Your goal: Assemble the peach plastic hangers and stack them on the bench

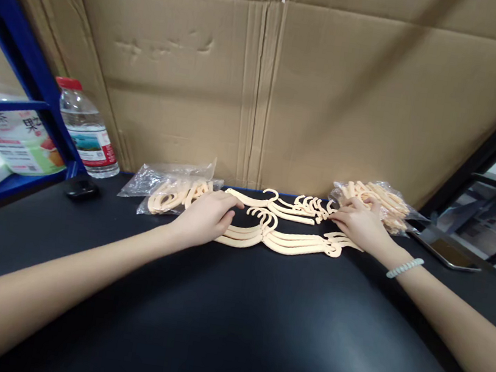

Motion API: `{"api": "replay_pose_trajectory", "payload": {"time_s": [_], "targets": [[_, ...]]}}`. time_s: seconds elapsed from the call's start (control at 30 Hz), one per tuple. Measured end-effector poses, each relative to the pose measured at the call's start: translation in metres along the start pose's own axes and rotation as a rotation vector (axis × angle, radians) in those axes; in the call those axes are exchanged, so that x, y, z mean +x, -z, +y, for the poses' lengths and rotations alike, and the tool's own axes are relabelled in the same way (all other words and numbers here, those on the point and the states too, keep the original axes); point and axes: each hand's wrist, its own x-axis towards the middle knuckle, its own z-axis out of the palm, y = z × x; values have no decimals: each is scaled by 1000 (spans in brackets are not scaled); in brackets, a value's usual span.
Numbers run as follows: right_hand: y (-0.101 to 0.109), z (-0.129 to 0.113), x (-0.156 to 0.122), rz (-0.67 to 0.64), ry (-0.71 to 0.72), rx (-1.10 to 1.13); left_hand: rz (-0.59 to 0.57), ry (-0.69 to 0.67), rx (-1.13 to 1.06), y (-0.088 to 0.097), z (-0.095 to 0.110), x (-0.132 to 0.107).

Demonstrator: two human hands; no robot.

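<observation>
Several cream plastic hangers (289, 241) lie stacked on a black table (229, 319), with one more hanger (273, 205) just behind them. My left hand (206, 217) rests palm-down on the left ends of the stack. My right hand (360, 225) presses on the right ends, fingers curled, wrist wearing a pale bead bracelet. A clear bag of hangers (173, 194) lies left of my left hand. Another bag of hangers (379, 201) sits right behind my right hand.
A cardboard wall (261, 89) closes the back of the table. A water bottle (87, 129) and a black mouse (81, 188) sit at the far left beside a blue shelf frame (25, 62). A phone (444, 250) lies at the right.
</observation>
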Motion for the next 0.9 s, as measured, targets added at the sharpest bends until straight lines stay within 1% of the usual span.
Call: {"api": "replay_pose_trajectory", "payload": {"time_s": [0.1,0.27,0.4,0.5,0.53,0.6,0.73,0.8,0.9], "targets": [[9,-2,1,78,-135,176,-33,9,46,-2,-10,18],[26,0,-2,239,-371,469,-131,-28,122,-16,-22,45],[38,0,-3,337,-591,889,-153,-49,159,-25,-25,57],[44,-4,-1,377,-716,1170,-148,-54,182,-28,-23,60],[44,-5,0,381,-746,1231,-148,-55,187,-28,-22,60],[45,-7,2,380,-789,1308,-146,-50,192,-28,-19,60],[46,-9,2,403,-821,1370,-138,-14,166,-24,-14,61],[46,-11,1,426,-848,1421,-123,14,130,-19,-12,62],[48,-13,1,437,-882,1468,-64,57,66,-9,-8,60]]}}
